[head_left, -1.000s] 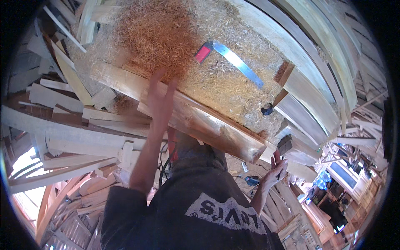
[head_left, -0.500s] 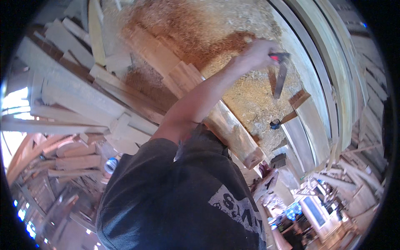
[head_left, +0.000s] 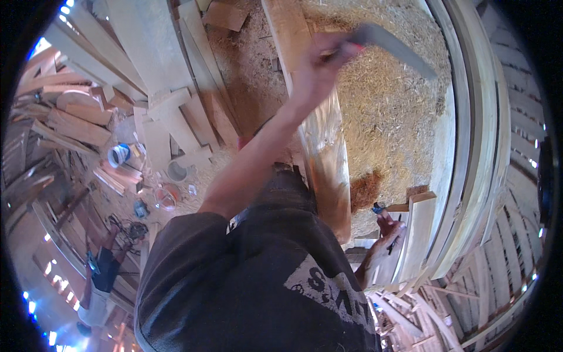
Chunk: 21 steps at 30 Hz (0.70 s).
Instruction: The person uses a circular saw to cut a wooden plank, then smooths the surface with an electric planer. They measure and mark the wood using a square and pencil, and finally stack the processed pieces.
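My left hand [head_left: 328,56] is raised over the long plank [head_left: 329,158] and grips a square [head_left: 404,51] with a grey metal blade and a bit of red by the handle. Motion smears both. Low on the right, my right hand [head_left: 387,227] has a thin dark pencil [head_left: 395,239] across its fingers. Its fingertips meet a small dark object with a blue top [head_left: 378,207], whose kind I cannot make out. Just right of that hand stands a pale board [head_left: 419,226]. The plank's near end lies close in front of my body.
Sawdust and shavings [head_left: 399,117] cover the work surface. Long curved boards [head_left: 469,141] run along the right. Offcuts [head_left: 176,117] and a white and blue bucket [head_left: 119,155] are on the left. Another person [head_left: 99,287] is at the far lower left.
My view has turned, so the plank stands more upright in it. My left hand has carried the square across toward the plank, swinging its blade. My right hand has reached the small dark object.
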{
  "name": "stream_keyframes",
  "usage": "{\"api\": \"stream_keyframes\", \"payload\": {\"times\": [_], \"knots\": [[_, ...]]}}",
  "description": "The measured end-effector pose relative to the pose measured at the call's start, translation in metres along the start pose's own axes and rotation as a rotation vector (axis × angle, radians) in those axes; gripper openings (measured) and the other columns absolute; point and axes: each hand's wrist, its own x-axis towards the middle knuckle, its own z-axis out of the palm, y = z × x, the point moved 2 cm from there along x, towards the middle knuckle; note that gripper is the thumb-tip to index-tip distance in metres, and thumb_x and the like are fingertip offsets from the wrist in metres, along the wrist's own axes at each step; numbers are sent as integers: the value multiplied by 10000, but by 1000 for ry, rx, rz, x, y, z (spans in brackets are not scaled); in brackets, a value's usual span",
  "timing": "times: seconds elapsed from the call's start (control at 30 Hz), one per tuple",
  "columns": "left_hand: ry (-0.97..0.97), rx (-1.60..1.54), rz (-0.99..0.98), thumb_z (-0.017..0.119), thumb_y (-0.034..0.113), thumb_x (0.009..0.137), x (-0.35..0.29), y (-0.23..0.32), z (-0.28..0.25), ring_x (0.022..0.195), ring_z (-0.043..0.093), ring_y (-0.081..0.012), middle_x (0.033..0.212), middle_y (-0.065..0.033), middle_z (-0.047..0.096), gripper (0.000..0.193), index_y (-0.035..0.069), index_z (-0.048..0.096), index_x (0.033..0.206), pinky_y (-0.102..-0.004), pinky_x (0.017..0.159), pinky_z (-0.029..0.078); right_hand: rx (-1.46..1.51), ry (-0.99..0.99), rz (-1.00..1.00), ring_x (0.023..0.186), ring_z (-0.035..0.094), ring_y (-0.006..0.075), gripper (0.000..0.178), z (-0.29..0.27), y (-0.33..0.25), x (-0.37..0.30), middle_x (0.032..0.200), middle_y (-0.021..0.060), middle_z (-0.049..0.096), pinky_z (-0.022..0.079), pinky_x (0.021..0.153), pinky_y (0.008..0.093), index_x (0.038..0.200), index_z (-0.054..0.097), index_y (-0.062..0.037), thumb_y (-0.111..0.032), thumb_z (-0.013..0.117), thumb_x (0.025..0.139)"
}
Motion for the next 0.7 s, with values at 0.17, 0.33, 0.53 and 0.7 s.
{"api": "stream_keyframes", "payload": {"times": [0.17, 0.33, 0.53, 0.7], "knots": [[326, -35, -455, 724, 163, 995, -63, -24, -106, 876, 633, -87, 1015, -35, 725, 263, -21, 686, 1180, -288, 743, 522, -14, -187, -15, 839, 751, 290, 428, 51, -23, 15, 972, 241, 742, 627, 798, 398, 953, 551, -9, -372, 423, 1141], [96, 239, -733, 750, 189, 962, -162, -47, -114, 895, 643, -97, 991, -45, 735, 267, -4, 701, 1141, -294, 785, 523, -63, -320, -60, 844, 755, 286, 431, 88, -54, 32, 1010, 266, 746, 625, 811, 400, 947, 553, -9, -369, 421, 1142], [85, 299, -740, 762, 207, 936, -208, -58, -91, 894, 678, -133, 983, -73, 751, 300, -9, 706, 1137, -326, 813, 541, -73, -425, -141, 816, 731, 280, 591, 119, -77, 55, 847, 168, 681, 604, 778, 392, 1061, 572, 18, -522, 343, 1128], [48, 366, -725, 802, 256, 889, -194, -43, -89, 827, 719, -177, 922, -131, 768, 352, -15, 715, 1096, -346, 762, 554, -84, -472, -163, 793, 703, 233, 657, 152, -93, 75, 927, 149, 694, 591, 748, 363, 1277, 599, 58, -533, 359, 1120]]}}
